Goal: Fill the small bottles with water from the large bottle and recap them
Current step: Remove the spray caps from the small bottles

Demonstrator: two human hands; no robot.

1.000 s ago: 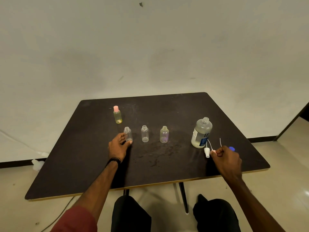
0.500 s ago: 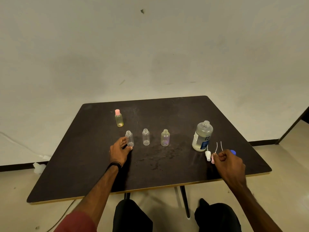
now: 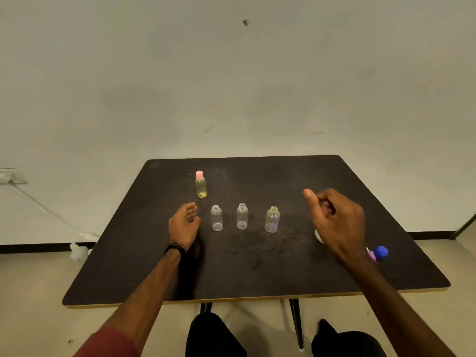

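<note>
R hand [image 3: 337, 222]: risen from caps since prior frame, now over large bottle, hiding all but a sliver [image 3: 319, 236]; fingers curled, thumb out, grip cannot be told. L hand [image 3: 184, 224]: off bottle, relaxed, empty, on worktop [image 3: 257, 274]. Three uncapped small bottles [image 3: 242, 216]: empty, in row. Pink-capped bottle [image 3: 201, 184]: yellowish. Blue cap [image 3: 381, 252] beside R wrist.

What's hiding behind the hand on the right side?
Behind the right hand, only a small white bit peeks out beside the wrist. A blue cap and a pinkish piece show nearby. The rest is covered.
</note>
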